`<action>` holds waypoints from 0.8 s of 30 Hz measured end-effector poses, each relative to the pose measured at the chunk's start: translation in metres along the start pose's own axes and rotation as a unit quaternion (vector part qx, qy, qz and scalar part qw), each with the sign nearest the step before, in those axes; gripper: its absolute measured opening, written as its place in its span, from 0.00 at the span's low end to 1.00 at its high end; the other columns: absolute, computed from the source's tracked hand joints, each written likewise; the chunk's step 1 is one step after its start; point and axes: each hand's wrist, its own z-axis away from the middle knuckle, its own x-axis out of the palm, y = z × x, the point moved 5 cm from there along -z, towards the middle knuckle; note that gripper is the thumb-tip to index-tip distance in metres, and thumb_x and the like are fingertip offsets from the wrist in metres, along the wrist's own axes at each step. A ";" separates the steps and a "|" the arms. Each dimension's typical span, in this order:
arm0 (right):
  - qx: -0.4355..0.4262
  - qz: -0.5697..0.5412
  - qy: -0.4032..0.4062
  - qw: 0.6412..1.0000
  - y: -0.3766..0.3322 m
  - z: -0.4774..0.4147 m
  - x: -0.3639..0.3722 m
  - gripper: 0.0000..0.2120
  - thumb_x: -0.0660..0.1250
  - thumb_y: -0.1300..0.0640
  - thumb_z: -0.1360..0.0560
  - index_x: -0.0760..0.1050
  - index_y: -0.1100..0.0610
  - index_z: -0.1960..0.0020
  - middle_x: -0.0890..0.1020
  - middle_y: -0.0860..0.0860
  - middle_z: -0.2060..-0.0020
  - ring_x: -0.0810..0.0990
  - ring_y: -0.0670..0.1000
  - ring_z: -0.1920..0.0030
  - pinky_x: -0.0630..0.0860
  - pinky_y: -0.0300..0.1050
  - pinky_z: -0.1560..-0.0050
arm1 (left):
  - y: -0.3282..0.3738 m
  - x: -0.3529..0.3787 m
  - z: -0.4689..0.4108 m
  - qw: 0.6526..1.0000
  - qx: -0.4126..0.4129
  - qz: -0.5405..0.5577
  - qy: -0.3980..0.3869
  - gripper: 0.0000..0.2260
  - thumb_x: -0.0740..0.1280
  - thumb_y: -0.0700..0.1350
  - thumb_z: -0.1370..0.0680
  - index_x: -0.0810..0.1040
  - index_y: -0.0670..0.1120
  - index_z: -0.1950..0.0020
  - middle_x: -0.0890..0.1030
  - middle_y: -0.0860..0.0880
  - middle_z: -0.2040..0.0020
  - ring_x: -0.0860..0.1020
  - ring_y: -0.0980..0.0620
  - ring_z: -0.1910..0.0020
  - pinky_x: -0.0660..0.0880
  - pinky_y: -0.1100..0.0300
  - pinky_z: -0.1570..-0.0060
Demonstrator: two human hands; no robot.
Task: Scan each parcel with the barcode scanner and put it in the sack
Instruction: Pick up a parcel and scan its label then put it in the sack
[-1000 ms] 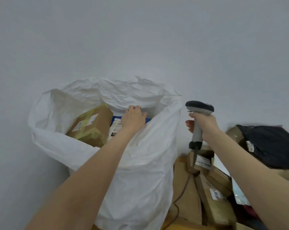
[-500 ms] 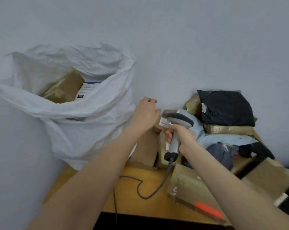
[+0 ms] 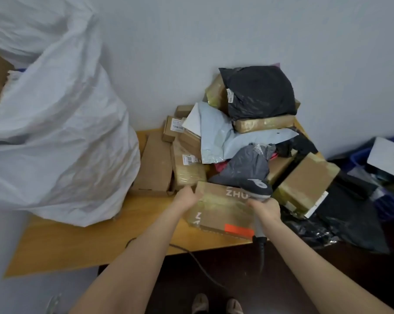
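We noted the fingers [image 3: 195,193] of the left hand [image 3: 187,198] bent round the upper-left corner of a cardboard box [image 3: 218,211], clamped on its edge; motion blur prevented us from separating the individual digits. The fingers of the right hand [image 3: 265,208] were closed tight round the handle of the barcode scanner [image 3: 257,188]. The scanner head sat directly above the top right part of the box, partly covering the printed letters "ZHU". We could not tell whether the head touched the cardboard.

The box lay at lower centre of the frame, at the near edge of the wooden table [image 3: 96,243], its near face bearing an orange label [image 3: 238,230]. From the base of the scanner handle a dark cable [image 3: 191,253] ran down and then left across the table edge.

Behind the box, at centre and centre right, we recorded the pile of parcels. A grey poly bag [image 3: 248,164] rested just behind the scanner head. A pale mailer [image 3: 223,138] lay above that, with a black poly bag [image 3: 259,91] topmost against the wall [image 3: 214,30]. A flat carton [image 3: 155,165] lay left of the pile, near the sack.

The sack [image 3: 55,137], white and crumpled, occupied the left of the frame, standing on the left part of the table, well apart from the box. A blue crate [image 3: 361,157] appeared at far right.
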 end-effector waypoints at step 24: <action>-0.007 -0.306 -0.034 0.951 -0.067 0.020 0.010 0.20 0.74 0.57 0.27 0.75 0.60 0.38 0.83 0.55 0.50 0.81 0.52 0.55 0.79 0.51 0.53 | -0.022 -0.105 0.018 0.878 -0.116 0.454 0.100 0.28 0.61 0.65 0.24 0.71 0.47 0.33 0.78 0.44 0.41 0.77 0.43 0.48 0.78 0.46 0.50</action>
